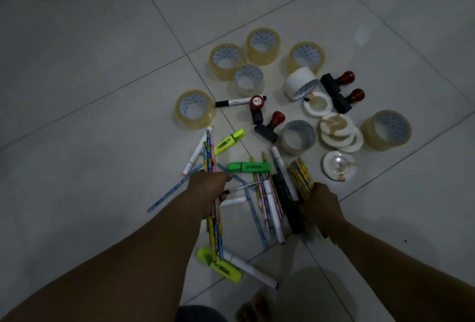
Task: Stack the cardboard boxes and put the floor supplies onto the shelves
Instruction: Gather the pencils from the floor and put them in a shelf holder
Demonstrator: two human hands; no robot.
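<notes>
Pencils held in both hands.
Grip of left hand (209,193) is clenched round one pencil bundle (209,153), of right hand (317,204) round a second bundle (301,175); loose pens (270,204) are seen on the floor (102,95) between them, long axes near-to-far, right hand judged nearer.

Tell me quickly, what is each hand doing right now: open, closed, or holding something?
Left hand: closed around a bunch of blue and yellow pencils.
Right hand: closed around a bunch of yellow pencils.

Left hand (208,194), below-left of the green marker (249,167), grips pencils (215,234); right hand (318,206), below-right of it, grips more pencils (302,177)
</notes>
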